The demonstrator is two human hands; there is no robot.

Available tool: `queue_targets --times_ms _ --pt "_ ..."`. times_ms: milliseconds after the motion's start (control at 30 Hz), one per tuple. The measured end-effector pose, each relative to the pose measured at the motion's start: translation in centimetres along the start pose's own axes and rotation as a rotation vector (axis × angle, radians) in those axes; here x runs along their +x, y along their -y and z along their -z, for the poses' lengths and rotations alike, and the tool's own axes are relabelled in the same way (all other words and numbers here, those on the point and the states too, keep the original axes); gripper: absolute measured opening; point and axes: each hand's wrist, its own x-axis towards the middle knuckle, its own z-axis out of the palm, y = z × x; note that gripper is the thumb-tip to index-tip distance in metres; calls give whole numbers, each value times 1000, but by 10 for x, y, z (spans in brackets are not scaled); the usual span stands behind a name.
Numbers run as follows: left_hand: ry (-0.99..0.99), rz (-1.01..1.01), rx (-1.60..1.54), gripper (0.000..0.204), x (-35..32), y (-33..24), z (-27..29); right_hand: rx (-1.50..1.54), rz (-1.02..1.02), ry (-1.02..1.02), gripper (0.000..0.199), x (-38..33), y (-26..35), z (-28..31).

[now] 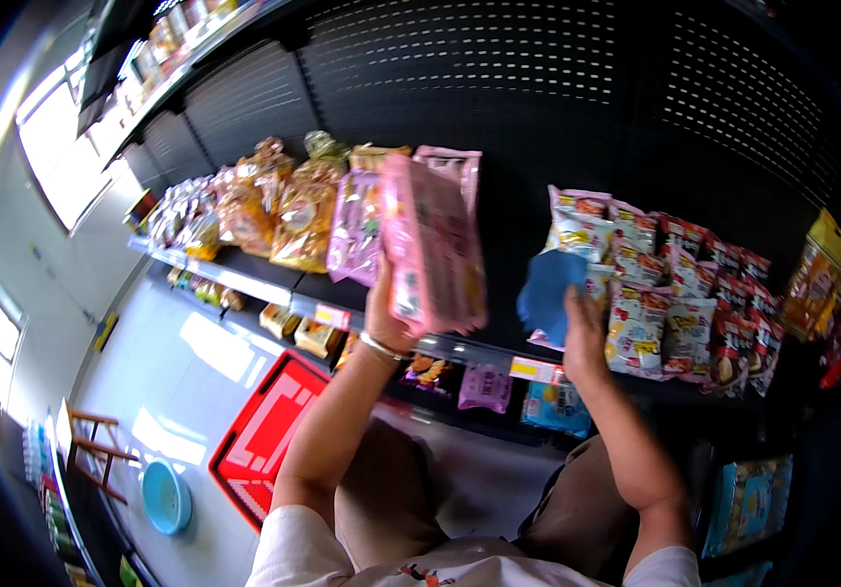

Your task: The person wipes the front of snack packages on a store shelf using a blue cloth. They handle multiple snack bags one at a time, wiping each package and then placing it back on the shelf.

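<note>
Left hand (388, 318) clamped on pink snack pack (432, 245), lifted clear so right hand (582, 333), gripping blue cloth (549, 293), reaches bare shelf (513, 249)

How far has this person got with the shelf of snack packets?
Looks done: orange and pink bags stand in rows at the left, white-and-red packets at the right. In hand: the left hand lifts pink packets; the right hand holds a blue cloth against the shelf. Left: the bare gap of shelf between them, probably.
</note>
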Motion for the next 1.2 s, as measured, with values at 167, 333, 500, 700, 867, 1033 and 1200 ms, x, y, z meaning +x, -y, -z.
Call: queue_targets --times_ms 167,333,500,700,867,1033,1200 --pt "-110 264 -127 85 -27 48 -16 -226 472 308 50 -40 19 -24" --pt "180 154 -253 66 -30 72 6 -760 962 587 66 -71 26 -56" --pt "73 377 -534 63 -33 81 13 -699 866 493 67 -47 25 -59" --pt "-280 463 -100 61 -34 98 4 -670 676 434 48 -13 14 -47" --pt "-350 504 -26 65 -36 100 -3 -505 471 412 54 11 -6 -39" --pt "-330 406 -67 72 -30 88 -7 -470 316 461 65 5 -20 -39" --pt "-280 181 -166 69 -25 58 -1 -476 495 548 73 -33 -8 -52"
